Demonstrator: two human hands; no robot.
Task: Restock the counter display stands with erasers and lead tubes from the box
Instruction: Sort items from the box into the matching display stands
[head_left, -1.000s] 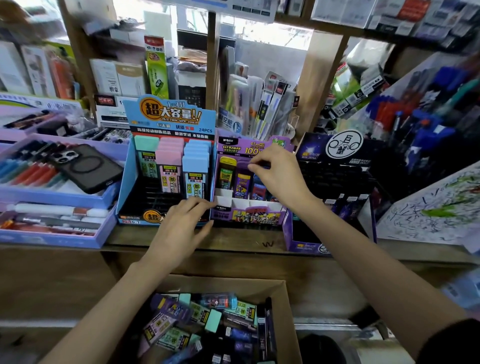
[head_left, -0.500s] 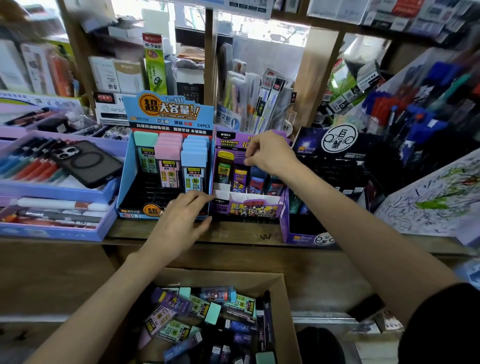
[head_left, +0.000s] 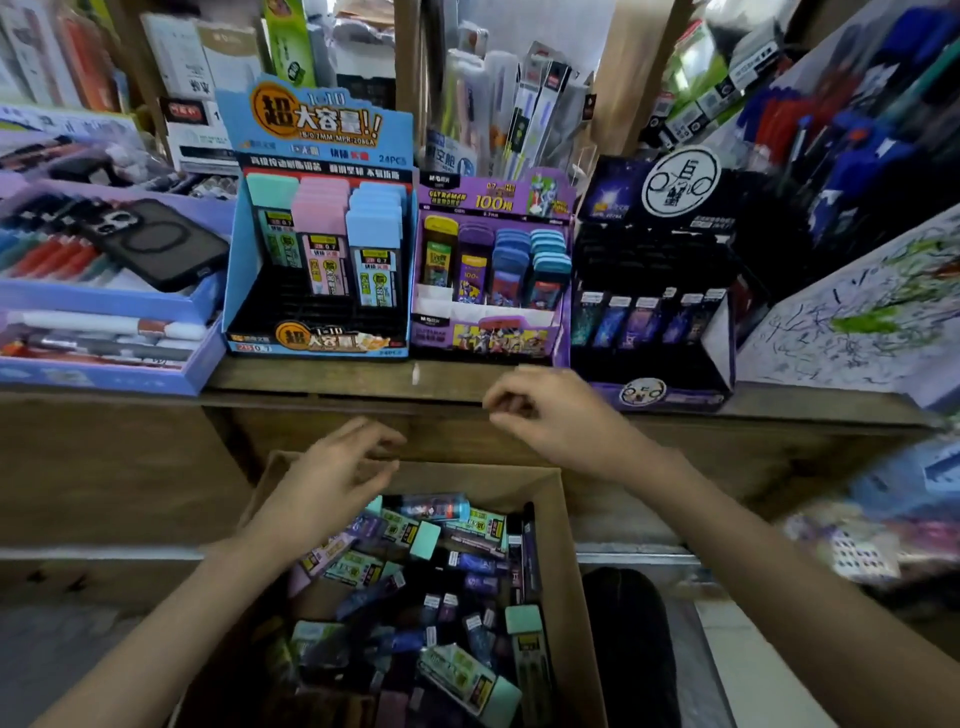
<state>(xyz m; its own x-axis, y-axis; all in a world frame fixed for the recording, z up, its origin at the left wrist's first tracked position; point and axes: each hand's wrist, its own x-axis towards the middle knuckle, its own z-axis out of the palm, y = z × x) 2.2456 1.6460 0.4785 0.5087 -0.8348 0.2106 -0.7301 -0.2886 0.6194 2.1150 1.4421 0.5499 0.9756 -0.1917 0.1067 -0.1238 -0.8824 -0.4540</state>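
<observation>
A cardboard box (head_left: 563, 525) below the counter holds several loose lead tubes (head_left: 467, 582) with green, blue and purple caps. My left hand (head_left: 327, 480) hovers over the box's far left corner, fingers relaxed and empty. My right hand (head_left: 550, 415) hangs in front of the counter edge, fingers loosely curled, holding nothing. On the counter stand three displays: a blue stand (head_left: 317, 343) with green, pink and blue tubes, a purple stand (head_left: 493, 332) with yellow, purple and blue tubes, and a black stand (head_left: 670, 395) with dark tubes.
A black phone (head_left: 156, 244) lies on purple pen trays (head_left: 104, 301) at the left. A scribbled test sheet (head_left: 857, 322) leans at the right. Shelves with packaged stationery rise behind the stands. The wooden counter edge (head_left: 363, 384) runs between stands and box.
Both hands have drawn back from the stands toward the box. The right hand left the purple stand's top row; the left hand dropped from the blue stand's front to over the box.
</observation>
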